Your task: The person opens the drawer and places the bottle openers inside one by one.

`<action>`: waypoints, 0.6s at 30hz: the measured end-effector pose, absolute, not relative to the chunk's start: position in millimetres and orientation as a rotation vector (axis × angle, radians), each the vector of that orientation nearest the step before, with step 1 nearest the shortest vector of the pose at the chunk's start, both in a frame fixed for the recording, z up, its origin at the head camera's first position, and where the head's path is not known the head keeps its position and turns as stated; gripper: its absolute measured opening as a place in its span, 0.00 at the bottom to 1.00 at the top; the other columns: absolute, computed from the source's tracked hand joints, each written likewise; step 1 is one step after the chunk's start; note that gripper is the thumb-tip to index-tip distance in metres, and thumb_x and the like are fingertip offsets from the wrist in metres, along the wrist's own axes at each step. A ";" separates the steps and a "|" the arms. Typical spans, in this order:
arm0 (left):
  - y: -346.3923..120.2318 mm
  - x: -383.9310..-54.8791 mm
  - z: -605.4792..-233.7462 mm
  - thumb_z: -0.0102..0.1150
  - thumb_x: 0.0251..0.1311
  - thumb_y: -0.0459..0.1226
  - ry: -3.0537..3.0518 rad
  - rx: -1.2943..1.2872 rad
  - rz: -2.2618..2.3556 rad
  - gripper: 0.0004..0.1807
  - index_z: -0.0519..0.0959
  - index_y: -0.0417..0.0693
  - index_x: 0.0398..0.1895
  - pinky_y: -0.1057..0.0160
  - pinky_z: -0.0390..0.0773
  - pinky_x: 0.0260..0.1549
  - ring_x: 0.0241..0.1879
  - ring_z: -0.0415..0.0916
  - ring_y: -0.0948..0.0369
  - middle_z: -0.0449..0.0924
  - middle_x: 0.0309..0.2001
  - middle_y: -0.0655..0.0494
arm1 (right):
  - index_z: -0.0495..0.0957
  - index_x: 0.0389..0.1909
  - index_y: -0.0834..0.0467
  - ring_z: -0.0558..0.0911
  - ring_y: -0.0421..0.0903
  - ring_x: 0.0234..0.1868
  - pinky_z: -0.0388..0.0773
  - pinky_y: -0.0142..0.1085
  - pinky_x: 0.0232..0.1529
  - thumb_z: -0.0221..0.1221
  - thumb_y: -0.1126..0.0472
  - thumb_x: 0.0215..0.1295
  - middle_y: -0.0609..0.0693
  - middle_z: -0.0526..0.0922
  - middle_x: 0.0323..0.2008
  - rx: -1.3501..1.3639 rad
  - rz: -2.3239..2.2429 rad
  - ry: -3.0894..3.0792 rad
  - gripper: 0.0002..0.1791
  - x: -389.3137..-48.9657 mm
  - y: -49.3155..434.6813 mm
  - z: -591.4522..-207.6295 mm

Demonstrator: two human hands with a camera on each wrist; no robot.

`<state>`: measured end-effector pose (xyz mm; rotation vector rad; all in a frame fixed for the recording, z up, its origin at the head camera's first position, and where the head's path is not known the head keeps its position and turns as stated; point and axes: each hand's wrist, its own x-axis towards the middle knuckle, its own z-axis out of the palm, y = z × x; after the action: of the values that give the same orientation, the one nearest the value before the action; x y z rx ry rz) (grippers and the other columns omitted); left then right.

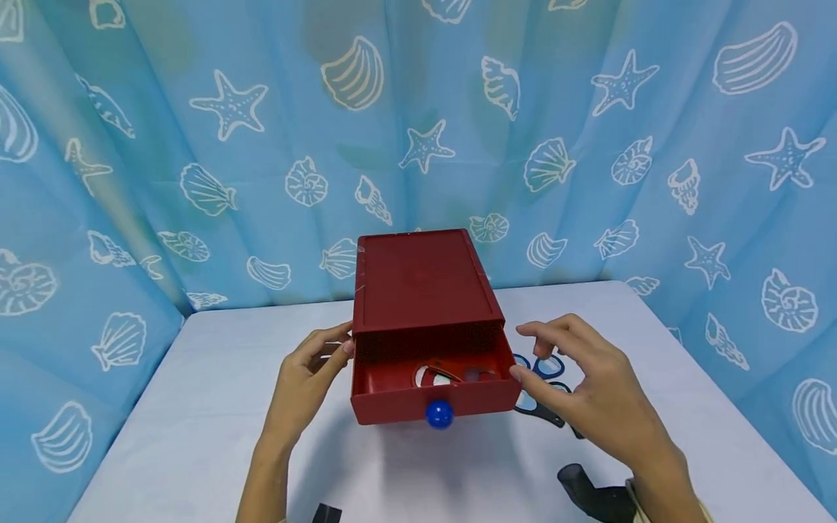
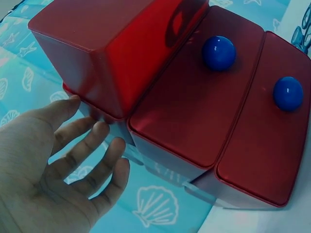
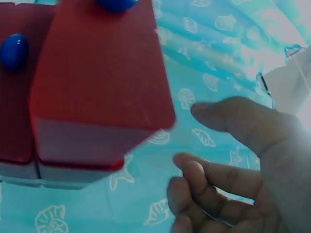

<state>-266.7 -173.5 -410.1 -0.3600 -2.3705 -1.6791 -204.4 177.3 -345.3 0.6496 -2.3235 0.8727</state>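
Note:
A red drawer cabinet [image 1: 421, 280] stands on the table, its top drawer [image 1: 399, 402] pulled out and its blue knob [image 1: 439, 414] facing me. Inside that drawer lie a few small items, among them a ring-like piece [image 1: 421, 376], partly hidden by the front wall. My left hand [image 1: 304, 385] is at the cabinet's left side, with thumb and fingers spread and their tips right at the edge. On the other side, my right hand [image 1: 588, 378] hovers by the drawer's front right corner, fingers loosely bent and nothing held. The right wrist view shows a gap between thumb and drawer.
Scissors with blue handles [image 1: 549, 367] and black handles [image 1: 538, 408] lie right of the cabinet, partly behind my right hand. Two lower drawers [image 2: 194, 97] are closed. A black curved piece [image 1: 595, 495] sits by my right wrist. A blue shell-patterned curtain [image 1: 261, 189] hangs behind the white table [image 1: 216, 407].

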 end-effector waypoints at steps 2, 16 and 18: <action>-173.9 -265.8 -408.5 0.62 0.67 0.49 -2.363 -0.349 -1.686 0.21 0.79 0.64 0.62 0.65 0.80 0.50 0.52 0.79 0.61 0.77 0.55 0.63 | 0.81 0.56 0.52 0.74 0.38 0.41 0.75 0.26 0.28 0.78 0.65 0.48 0.39 0.74 0.39 0.679 0.876 -2.345 0.32 -206.0 181.9 -343.0; -174.0 -263.1 -408.0 0.62 0.68 0.43 -2.343 -0.350 -1.719 0.20 0.79 0.62 0.62 0.66 0.80 0.50 0.50 0.80 0.58 0.78 0.54 0.62 | 0.80 0.57 0.49 0.76 0.37 0.42 0.80 0.25 0.34 0.79 0.65 0.45 0.37 0.76 0.42 0.744 0.948 -2.427 0.34 -211.2 193.8 -350.9; -171.7 -265.7 -408.1 0.62 0.68 0.43 -2.341 -0.358 -1.726 0.20 0.79 0.62 0.62 0.66 0.80 0.51 0.50 0.80 0.57 0.78 0.54 0.62 | 0.81 0.56 0.49 0.76 0.37 0.41 0.79 0.24 0.34 0.79 0.66 0.44 0.37 0.75 0.41 0.735 0.942 -2.412 0.35 -213.0 195.7 -352.1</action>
<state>-265.7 -171.7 -408.1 -0.3583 -2.3411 -1.7263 -213.0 195.7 -352.1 0.7353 -2.4121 0.9419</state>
